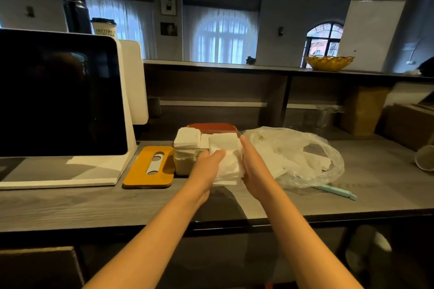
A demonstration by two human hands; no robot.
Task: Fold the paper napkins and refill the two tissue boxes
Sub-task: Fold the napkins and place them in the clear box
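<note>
A stack of white paper napkins (229, 163) sits at the counter's middle, between my two hands. My left hand (206, 166) lies on its left side with straight fingers on top. My right hand (250, 159) presses flat against its right edge. Just behind stands a clear tissue box (185, 162) with a small pile of folded napkins (187, 138) on its left end. Its yellow lid (149, 166), with a slot, lies flat to the left. An orange lid or second box (212, 127) shows behind the clear one, mostly hidden.
A plastic bag (298, 157) with more napkins lies to the right, a light blue pen (335, 191) in front of it. A white screen terminal (63, 110) fills the left. A paper cup (425, 158) and cardboard boxes (408, 124) are at far right. The raised shelf (270, 69) runs behind.
</note>
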